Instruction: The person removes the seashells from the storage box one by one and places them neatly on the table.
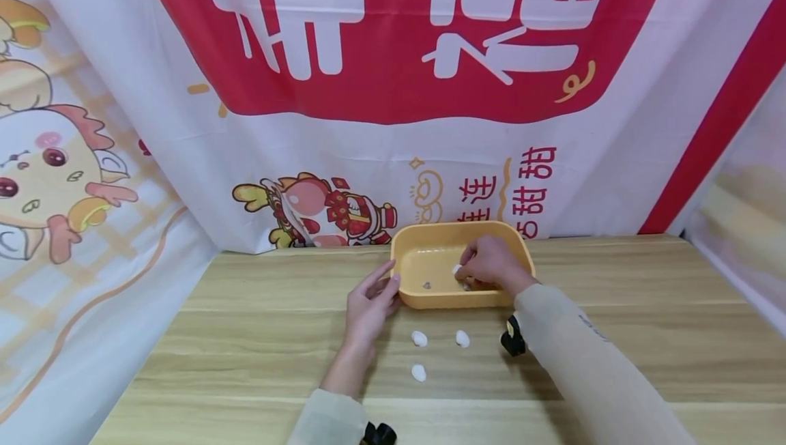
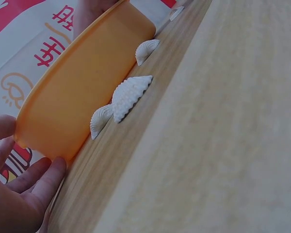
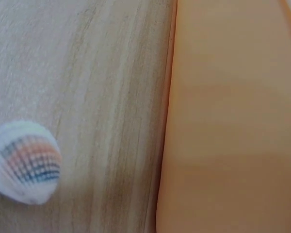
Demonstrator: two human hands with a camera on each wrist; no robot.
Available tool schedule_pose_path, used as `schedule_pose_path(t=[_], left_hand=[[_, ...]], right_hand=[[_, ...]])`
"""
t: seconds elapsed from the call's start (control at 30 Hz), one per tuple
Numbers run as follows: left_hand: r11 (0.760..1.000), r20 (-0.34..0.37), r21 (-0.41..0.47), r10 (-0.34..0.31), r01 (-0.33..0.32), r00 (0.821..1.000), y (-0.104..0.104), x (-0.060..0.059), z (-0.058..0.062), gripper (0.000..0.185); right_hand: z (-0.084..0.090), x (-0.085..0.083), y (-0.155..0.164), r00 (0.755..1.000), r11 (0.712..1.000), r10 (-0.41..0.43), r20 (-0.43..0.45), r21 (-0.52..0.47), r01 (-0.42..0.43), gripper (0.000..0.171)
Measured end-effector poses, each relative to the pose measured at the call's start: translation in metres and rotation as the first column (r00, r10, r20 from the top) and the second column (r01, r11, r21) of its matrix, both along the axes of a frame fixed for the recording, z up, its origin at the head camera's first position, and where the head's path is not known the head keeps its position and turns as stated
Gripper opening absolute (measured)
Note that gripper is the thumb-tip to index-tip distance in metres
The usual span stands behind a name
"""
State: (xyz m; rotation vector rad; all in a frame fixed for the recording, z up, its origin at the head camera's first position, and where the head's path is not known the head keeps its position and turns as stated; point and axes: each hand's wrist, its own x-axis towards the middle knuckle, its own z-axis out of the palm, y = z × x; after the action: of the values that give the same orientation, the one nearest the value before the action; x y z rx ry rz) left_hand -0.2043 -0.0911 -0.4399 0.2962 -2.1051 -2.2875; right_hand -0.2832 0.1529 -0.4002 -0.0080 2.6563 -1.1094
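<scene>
A yellow-orange plastic tub (image 1: pixel 454 300) sits on the wooden table near the back cloth. My left hand (image 1: pixel 368 308) touches its left end; in the left wrist view the fingers (image 2: pixel 48 179) are fairly straight against the outside wall and rim. My right hand (image 1: pixel 491 261) reaches down inside the tub and pinches a small white seashell (image 1: pixel 457 269). A little grey shell (image 1: pixel 426 285) lies on the tub floor, and more pieces are partly hidden below the right hand. In front of the tub, white seashells (image 1: pixel 419 338) rest on the table.
Another shell (image 1: pixel 462 338) lies right of the first, and one more (image 1: pixel 419 372) nearer me. In the right wrist view a ribbed shell (image 3: pixel 29 162) shows orange and dark bands beside the tub. A printed cloth (image 1: pixel 393 145) hangs behind the wooden table (image 1: pixel 245 336).
</scene>
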Motion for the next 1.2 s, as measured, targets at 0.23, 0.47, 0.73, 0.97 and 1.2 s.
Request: schedule_pose_path(t=[0.23,0.47,0.73,0.97,1.2], left_hand=[[1.0,0.001,-0.005,-0.009,0.009,1.0,0.0005,0.0002,0.0006,0.04],[1.0,0.01,-0.002,-0.01,0.01,1.0,0.0006,-0.0004,0.0029,0.039],[1.0,0.005,-0.007,-0.013,0.013,1.0,-0.0003,-0.0004,0.0001,0.039],[1.0,0.015,-0.017,-0.011,0.011,1.0,-0.0009,-0.0018,-0.001,0.038],[1.0,0.014,-0.008,-0.003,0.003,1.0,-0.0007,-0.002,-0.0018,0.039]], right_hand=[[-0.0009,-0.0001,-0.0002,1.0,1.0,-0.005,0.008,-0.003,0.005,0.016],[-0.0007,-0.0011,0.0003,1.0,1.0,-0.002,-0.017,0.007,0.002,0.015],[-0.0002,0.0025,-0.0002,1.0,1.0,0.002,-0.026,0.013,-0.002,0.016],[-0.0008,0.0026,-0.0004,1.0,1.0,0.002,-0.018,0.02,-0.002,0.018],[-0.0015,0.0008,-0.0015,1.0,1.0,0.003,0.002,0.026,-0.003,0.021]])
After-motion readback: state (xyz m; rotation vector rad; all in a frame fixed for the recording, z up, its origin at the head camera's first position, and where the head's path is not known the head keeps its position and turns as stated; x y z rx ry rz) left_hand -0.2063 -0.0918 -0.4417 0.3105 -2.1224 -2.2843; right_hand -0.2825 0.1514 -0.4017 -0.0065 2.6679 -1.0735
